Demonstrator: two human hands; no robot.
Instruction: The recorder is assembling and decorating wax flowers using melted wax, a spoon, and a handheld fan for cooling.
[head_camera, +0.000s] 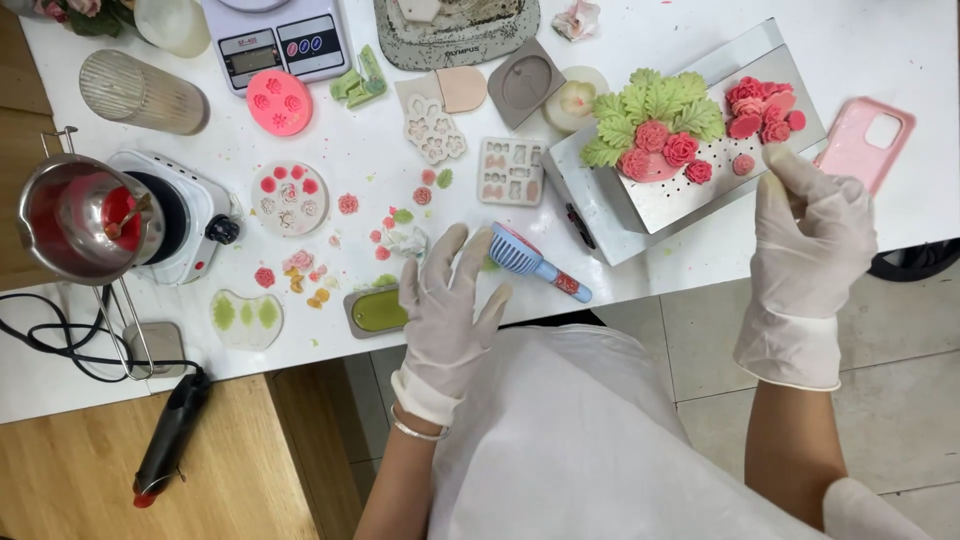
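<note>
Both my hands wear white gloves. My left hand (447, 300) hovers flat with fingers spread over the front edge of the white table (700, 60), beside a blue-and-pink hand tool (535, 262) and small wax pieces (405, 238). It holds nothing. My right hand (815, 235) is raised at the near right corner of a grey perforated metal block (680, 195). Its fingertips meet at the block's edge, close to a small pink wax flower (744, 164). On the block sit green wax leaves (650, 105) and red and pink wax roses (762, 108).
Silicone moulds (290, 197) and wax bits lie across the table. At the left a metal melting pot (85, 218) with red wax stands on a small hot plate (185, 215). A digital scale (280, 38), ribbed jar (140, 93), pink phone case (868, 140) and black heat tool (170, 435) are nearby.
</note>
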